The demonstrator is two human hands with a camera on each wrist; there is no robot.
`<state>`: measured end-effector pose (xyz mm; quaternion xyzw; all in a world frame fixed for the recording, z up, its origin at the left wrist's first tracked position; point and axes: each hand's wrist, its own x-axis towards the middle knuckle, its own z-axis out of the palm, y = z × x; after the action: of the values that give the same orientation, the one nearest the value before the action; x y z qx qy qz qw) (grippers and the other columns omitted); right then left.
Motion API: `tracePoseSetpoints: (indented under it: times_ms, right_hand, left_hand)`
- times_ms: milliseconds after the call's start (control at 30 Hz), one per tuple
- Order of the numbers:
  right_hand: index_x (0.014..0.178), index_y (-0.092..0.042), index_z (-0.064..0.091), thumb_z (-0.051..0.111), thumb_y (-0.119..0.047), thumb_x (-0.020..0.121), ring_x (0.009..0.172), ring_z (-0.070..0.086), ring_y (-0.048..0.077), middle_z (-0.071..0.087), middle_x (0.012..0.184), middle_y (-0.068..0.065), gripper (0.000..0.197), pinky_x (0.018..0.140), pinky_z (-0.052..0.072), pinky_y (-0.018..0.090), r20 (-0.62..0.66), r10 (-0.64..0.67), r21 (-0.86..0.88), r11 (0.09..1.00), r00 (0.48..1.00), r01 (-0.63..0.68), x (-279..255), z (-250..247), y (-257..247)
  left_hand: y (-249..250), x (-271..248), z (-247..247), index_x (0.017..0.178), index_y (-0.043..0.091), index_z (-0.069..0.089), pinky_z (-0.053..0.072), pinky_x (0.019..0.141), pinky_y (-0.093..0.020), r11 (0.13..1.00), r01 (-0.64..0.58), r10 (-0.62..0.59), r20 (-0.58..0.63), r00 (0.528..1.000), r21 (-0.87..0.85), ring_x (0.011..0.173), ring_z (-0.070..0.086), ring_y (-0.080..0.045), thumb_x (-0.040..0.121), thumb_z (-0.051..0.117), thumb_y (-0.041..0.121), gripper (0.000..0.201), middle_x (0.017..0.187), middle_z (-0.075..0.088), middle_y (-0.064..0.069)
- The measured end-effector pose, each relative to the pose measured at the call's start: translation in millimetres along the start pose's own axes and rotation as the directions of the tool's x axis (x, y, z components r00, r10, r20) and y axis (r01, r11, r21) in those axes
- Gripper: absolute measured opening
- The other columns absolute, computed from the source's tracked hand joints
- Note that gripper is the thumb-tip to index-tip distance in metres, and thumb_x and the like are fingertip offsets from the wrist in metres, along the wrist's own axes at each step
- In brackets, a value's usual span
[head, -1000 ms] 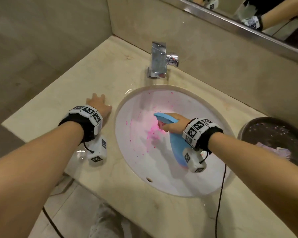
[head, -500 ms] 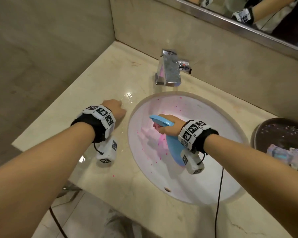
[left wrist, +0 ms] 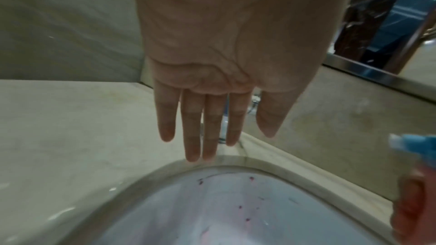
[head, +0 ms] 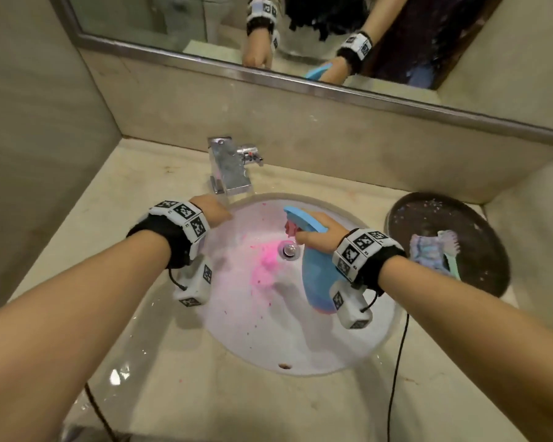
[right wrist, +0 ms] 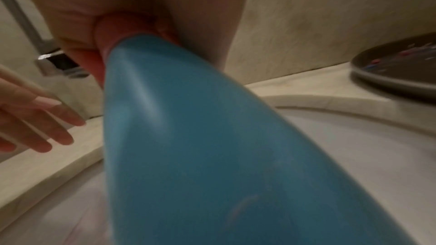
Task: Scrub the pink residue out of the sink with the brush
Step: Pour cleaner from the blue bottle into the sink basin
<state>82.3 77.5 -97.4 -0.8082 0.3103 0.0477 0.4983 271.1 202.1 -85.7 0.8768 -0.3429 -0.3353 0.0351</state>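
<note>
The white sink (head: 268, 346) has pink residue (head: 265, 263) smeared left of its drain (head: 289, 250), with pink specks around it. My right hand (head: 320, 237) grips the neck of a blue spray bottle (head: 316, 282), its nozzle pointing left over the basin. In the right wrist view the bottle (right wrist: 200, 146) fills the picture below my right hand (right wrist: 78, 25). My left hand (head: 213, 212) hovers at the sink's back left rim, near the faucet (head: 229, 167). Its fingers (left wrist: 210, 128) are straight and hold nothing. A pale green brush (head: 449, 247) lies in the dark round tray (head: 460, 212) at the right.
A crumpled pale cloth (head: 425, 253) lies beside the brush in the tray. A mirror (head: 300, 33) runs along the back wall. The beige counter (head: 141, 362) is wet in places. A black cable (head: 393, 378) hangs over its front edge.
My left hand has left the counter beside the sink and moved to the back rim near the faucet, fingers now straight. The right hand has carried the bottle toward the drain.
</note>
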Motion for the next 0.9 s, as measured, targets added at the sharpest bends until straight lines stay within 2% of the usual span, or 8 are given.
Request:
tracePoseSetpoints:
  times_ms: [100, 200, 300, 400, 600, 667, 767, 900]
  right_hand:
    - [0.104, 0.002, 0.060, 0.059, -0.014, 0.074, 0.072, 0.055, 0.004, 0.063, 0.085, 0.004, 0.034, 0.065, 0.042, 0.006, -0.119, -0.006, 0.006, 1.000, 0.993, 0.007, -17.2, -29.4, 11.1]
    - [0.092, 0.000, 0.063, 0.056, -0.012, 0.070, 0.072, 0.056, -0.004, 0.064, 0.091, 0.004, 0.026, 0.068, 0.043, 0.008, -0.208, -0.022, 0.042, 0.999, 0.978, 0.032, -33.4, -58.5, 23.9]
    - [0.087, -0.004, 0.064, 0.056, -0.007, 0.072, 0.077, 0.056, 0.004, 0.062, 0.091, 0.003, 0.017, 0.069, 0.043, 0.007, -0.295, -0.020, 0.067, 0.997, 0.955, 0.041, -53.2, -88.1, 34.5]
    - [0.087, 0.002, 0.064, 0.053, 0.009, 0.080, 0.071, 0.057, -0.004, 0.062, 0.088, 0.004, 0.015, 0.061, 0.042, 0.003, -0.382, -0.012, 0.108, 0.993, 0.924, 0.058, -74.1, -116.1, 46.0]
    - [0.066, -0.014, 0.051, 0.054, 0.009, 0.083, 0.037, 0.044, -0.008, 0.048, 0.047, -0.011, 0.029, 0.043, 0.031, 0.003, -0.560, 0.030, 0.175, 0.981, 0.828, 0.082, -116.8, -166.1, 70.0]
    - [0.067, -0.013, 0.052, 0.057, 0.008, 0.082, 0.035, 0.043, -0.006, 0.045, 0.048, -0.009, 0.026, 0.044, 0.032, 0.005, -0.634, 0.046, 0.192, 0.976, 0.772, 0.100, -125.6, -181.5, 84.1]
    - [0.088, -0.002, 0.063, 0.061, 0.006, 0.081, 0.043, 0.046, -0.006, 0.050, 0.062, -0.002, 0.011, 0.050, 0.036, 0.005, -0.743, 0.089, 0.251, 0.956, 0.663, 0.153, -131.6, -202.3, 111.0]
    - [0.096, 0.001, 0.064, 0.061, 0.003, 0.081, 0.069, 0.053, 0.008, 0.057, 0.078, 0.001, 0.015, 0.069, 0.042, 0.014, -0.813, 0.111, 0.281, 0.935, 0.572, 0.218, -138.5, -223.6, 140.3]
  left_hand:
    - [32.5, 2.4, -2.1, 0.112, 0.000, 0.061, 0.046, 0.072, -0.027, 0.998, -0.058, 0.060, 0.058, 0.996, -0.035, 0.084, 0.061, -0.024, 0.095, 0.050, 0.033, 0.039, 0.097, 0.063, -0.013]
    - [61.4, 1.1, 0.8, 0.093, 0.001, 0.064, 0.043, 0.054, -0.023, 0.990, -0.050, 0.068, 0.131, 0.989, -0.132, 0.061, 0.057, -0.015, 0.096, 0.050, 0.029, 0.031, 0.075, 0.063, -0.006]
    - [90.4, -6.1, 4.7, 0.092, 0.004, 0.063, 0.037, 0.050, -0.022, 0.992, -0.080, 0.094, 0.149, 0.984, -0.097, 0.061, 0.055, -0.011, 0.096, 0.049, 0.029, 0.029, 0.074, 0.062, -0.002]
    - [120.2, -12.7, 4.5, 0.108, 0.002, 0.062, 0.037, 0.051, -0.018, 0.986, -0.155, 0.161, 0.123, 0.979, -0.060, 0.062, 0.055, -0.009, 0.097, 0.047, 0.031, 0.034, 0.088, 0.068, -0.005]
    - [184.3, -22.7, 14.1, 0.114, -0.001, 0.060, 0.035, 0.049, -0.018, 0.970, -0.232, 0.239, 0.102, 0.966, -0.072, 0.062, 0.055, -0.010, 0.098, 0.044, 0.030, 0.037, 0.100, 0.069, -0.013]
    - [204.9, -23.9, 18.5, 0.115, -0.002, 0.058, 0.035, 0.049, -0.019, 0.961, -0.269, 0.275, 0.086, 0.958, -0.070, 0.062, 0.054, -0.011, 0.098, 0.044, 0.029, 0.038, 0.109, 0.067, -0.017]
    - [232.0, -23.1, 26.6, 0.114, -0.003, 0.058, 0.039, 0.042, -0.016, 0.946, -0.316, 0.322, 0.086, 0.943, -0.079, 0.062, 0.054, -0.011, 0.098, 0.046, 0.027, 0.036, 0.093, 0.067, -0.011]
    - [257.3, -22.0, 39.1, 0.114, 0.000, 0.059, 0.037, 0.053, -0.020, 0.929, -0.353, 0.362, 0.061, 0.930, -0.113, 0.066, 0.056, -0.012, 0.097, 0.048, 0.027, 0.034, 0.089, 0.063, -0.007]
